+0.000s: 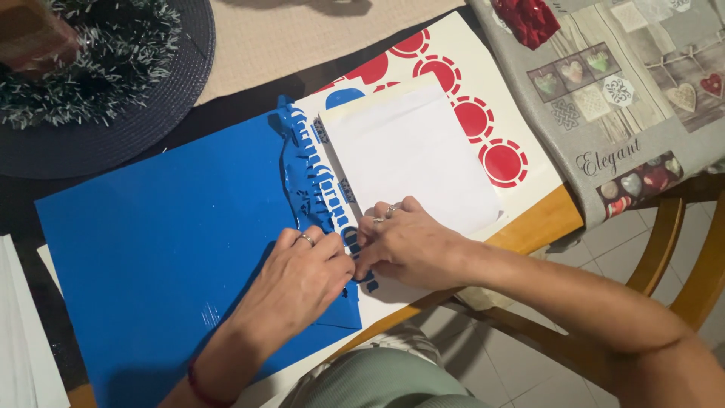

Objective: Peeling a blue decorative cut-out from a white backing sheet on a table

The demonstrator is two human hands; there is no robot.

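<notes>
Both hands meet at the right edge of a big blue sheet (pixel 162 249), glossy, flat, lying slanted on the table; left hand (pixel 298 276) rests on its lower right corner, ring on one finger, red band at the wrist. Right hand (pixel 411 245) sits just beside it, fingertips touching the left's, two rings showing. Both hands pinched together on a blue cut strip (pixel 321 189), a ragged, curling band of cut-out shapes running up and away from the fingers along the sheet's edge, partly lifted off white backing; exact grip is hidden by the fingers. Just above the right hand lies a plain white paper (pixel 411 155), overlapping a white sheet with red circles (pixel 483 132) further up and right. Right of the right arm: wooden table edge (pixel 540 223), then a grey patterned cloth (pixel 627 98) with hearts. Far up-left of the left hand: dark round placemat (pixel 113 140) with a green tinsel wreath (pixel 98 60) on it.
</notes>
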